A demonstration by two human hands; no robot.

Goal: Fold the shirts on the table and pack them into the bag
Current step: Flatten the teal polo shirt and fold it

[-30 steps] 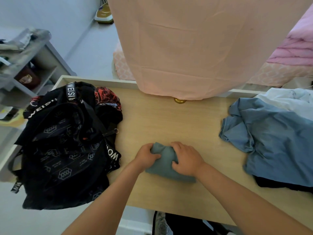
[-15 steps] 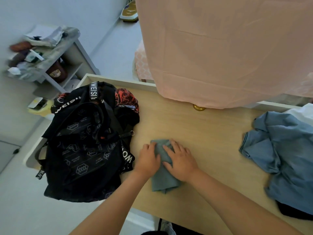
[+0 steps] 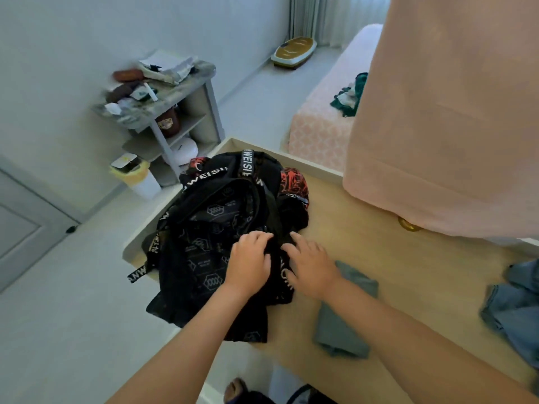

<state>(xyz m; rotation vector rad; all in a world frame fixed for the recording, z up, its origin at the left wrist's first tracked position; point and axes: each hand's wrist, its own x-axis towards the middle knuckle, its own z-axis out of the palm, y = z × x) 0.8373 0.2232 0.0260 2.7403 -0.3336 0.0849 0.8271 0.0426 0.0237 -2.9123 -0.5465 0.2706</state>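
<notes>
Shirt [image 3: 339,328]: grey, folded, on table [image 3: 379,258] beside bag [image 3: 210,228], forearm [image 3: 408,333] crossing it.
Left hand [image 3: 250,263]: on bag, fingers bent; grip unclear.
Right hand [image 3: 309,266]: spread flat at bag's edge.
Blue shirt [image 3: 519,307]: cut off rightward.

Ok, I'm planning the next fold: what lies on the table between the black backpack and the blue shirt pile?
The folded grey shirt lies there, then bare table toward the blue shirt pile; the head view shows it.

Head view (close) down onto table [image 3: 393,272].
</notes>
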